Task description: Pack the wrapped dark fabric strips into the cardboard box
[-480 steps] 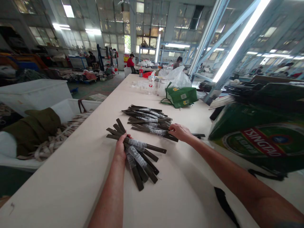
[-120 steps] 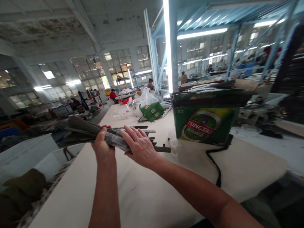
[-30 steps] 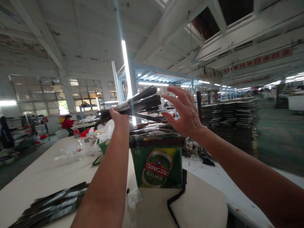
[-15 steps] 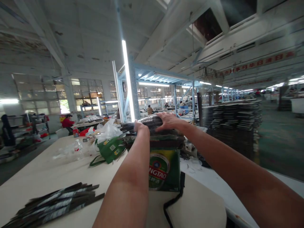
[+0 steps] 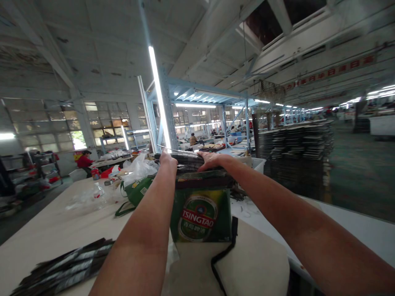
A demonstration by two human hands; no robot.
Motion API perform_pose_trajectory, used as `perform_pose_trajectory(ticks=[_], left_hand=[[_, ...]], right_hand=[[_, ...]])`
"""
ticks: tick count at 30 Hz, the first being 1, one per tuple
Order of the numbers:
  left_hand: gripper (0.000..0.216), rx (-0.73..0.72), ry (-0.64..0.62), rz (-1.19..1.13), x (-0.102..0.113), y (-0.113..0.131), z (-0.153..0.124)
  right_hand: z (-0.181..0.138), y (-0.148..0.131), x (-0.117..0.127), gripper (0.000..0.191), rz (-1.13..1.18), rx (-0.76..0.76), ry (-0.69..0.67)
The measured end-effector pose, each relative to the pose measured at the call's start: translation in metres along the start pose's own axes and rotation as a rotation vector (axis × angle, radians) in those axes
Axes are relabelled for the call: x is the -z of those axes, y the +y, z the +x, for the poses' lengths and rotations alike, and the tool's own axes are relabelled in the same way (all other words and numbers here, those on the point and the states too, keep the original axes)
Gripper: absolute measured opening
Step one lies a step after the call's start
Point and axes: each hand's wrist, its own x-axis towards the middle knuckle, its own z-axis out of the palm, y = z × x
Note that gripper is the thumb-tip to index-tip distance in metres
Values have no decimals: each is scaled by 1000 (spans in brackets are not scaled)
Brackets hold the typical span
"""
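Note:
Both my hands are at a bundle of dark strips [image 5: 187,161], at the top of a green TSINGTAO beer carton [image 5: 222,205]. My left hand [image 5: 168,157] grips the left end of the bundle, its fingers partly hidden behind the wrist. Across the right end, my right hand [image 5: 210,159] is closed with the thumb on the near side. More dark material shows at the carton's upper edge. A second pile of dark strips with whitish streaks [image 5: 61,267] lies on the pale table [image 5: 27,230] at lower left.
Left of the carton sit a green bag [image 5: 133,193], clear plastic [image 5: 140,168] and a plastic bottle [image 5: 99,191]. A black strap [image 5: 218,263] trails in front. Tall stacks of dark panels [image 5: 293,144] stand at right. A person in red [image 5: 84,159] sits far left.
The view has shifted, and the carton's front now shows more fully. My left hand has moved left along the bundle; the right hand's fingers, spread over it before, now look more closed.

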Motion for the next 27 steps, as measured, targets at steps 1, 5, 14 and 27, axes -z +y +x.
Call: perform_pose_trajectory(ticks=[1, 5, 14, 27], left_hand=[[34, 13, 100, 33, 7, 11, 0], [69, -225, 361, 184, 28, 42, -12], [46, -709, -572, 1251, 15, 15, -35], [70, -572, -1033, 1449, 20, -1, -32]], right_hand=[[0, 1, 0, 112, -1, 0, 2], [-2, 0, 1, 109, -11, 18, 2], [-7, 8, 2, 106, -97, 91, 61], [-13, 35, -15, 99, 149, 117, 1]])
